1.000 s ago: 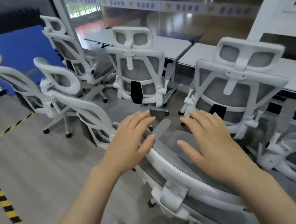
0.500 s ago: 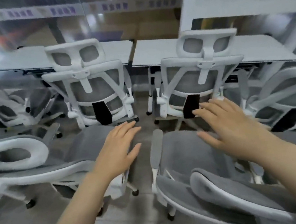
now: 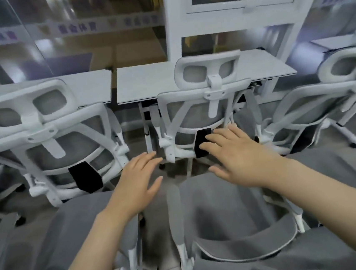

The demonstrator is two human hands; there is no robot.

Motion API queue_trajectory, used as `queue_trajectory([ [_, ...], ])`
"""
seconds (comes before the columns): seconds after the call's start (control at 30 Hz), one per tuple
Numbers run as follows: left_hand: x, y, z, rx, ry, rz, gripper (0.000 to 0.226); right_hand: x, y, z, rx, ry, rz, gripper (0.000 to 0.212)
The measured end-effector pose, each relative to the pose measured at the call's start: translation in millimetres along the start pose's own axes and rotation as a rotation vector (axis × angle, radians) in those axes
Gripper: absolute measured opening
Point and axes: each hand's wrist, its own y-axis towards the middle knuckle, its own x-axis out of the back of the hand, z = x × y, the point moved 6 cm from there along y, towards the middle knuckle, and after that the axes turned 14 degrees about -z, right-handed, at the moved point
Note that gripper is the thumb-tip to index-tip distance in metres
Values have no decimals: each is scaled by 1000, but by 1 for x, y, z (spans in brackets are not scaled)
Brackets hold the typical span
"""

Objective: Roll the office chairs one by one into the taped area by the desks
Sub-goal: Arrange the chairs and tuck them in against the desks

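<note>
Several white-framed office chairs with grey mesh crowd the floor before two white desks (image 3: 163,79). Directly below me stands a grey chair (image 3: 223,213), its seat and curved back seen from above. Another grey chair (image 3: 77,227) sits beside it on the left. My left hand (image 3: 138,182) hovers open over the gap between these two chairs and holds nothing. My right hand (image 3: 238,157) is spread open above the front of the near chair's seat, also without a grip. Beyond my hands a chair (image 3: 204,101) faces the right desk, and another chair (image 3: 49,136) faces the left desk.
A further white chair (image 3: 330,98) stands at the right, angled. A glass partition with a white frame post (image 3: 173,26) rises behind the desks. A third desk (image 3: 337,42) shows at the far right. Little bare floor remains between the chairs.
My view has swung right and dipped, from the chairs near the striped floor tape to the desks head-on. Both hands have stayed open and moved forward over the near chair.
</note>
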Motion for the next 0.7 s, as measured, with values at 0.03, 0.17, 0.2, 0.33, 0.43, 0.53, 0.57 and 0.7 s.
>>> queue_trajectory([
  [0.03, -3, 11, 2, -14, -7, 5, 48, -4, 6, -3, -6, -7, 11, 54],
  [0.17, -18, 58, 8, -85, -19, 23, 49, -22, 27, -23, -73, -24, 26, 53],
  [0.2, -24, 70, 10, -94, -18, 28, 51, -28, 31, -29, -95, -24, 31, 52],
  [0.33, -63, 118, 19, -103, -85, 72, 57, -64, 45, -60, -215, 28, 112, 53],
  [0.43, -107, 143, 26, -145, -112, 158, 51, -107, 48, -83, -293, 24, 256, 53],
  [0.53, -143, 173, 37, -215, -81, 233, 53, -139, 61, -112, -380, 39, 323, 55],
  [0.57, -152, 190, 43, -251, -49, 242, 55, -146, 72, -124, -411, 47, 318, 56],
  [0.7, -172, 278, 68, -301, 130, 197, 70, -160, 127, -189, -653, 116, 224, 58],
])
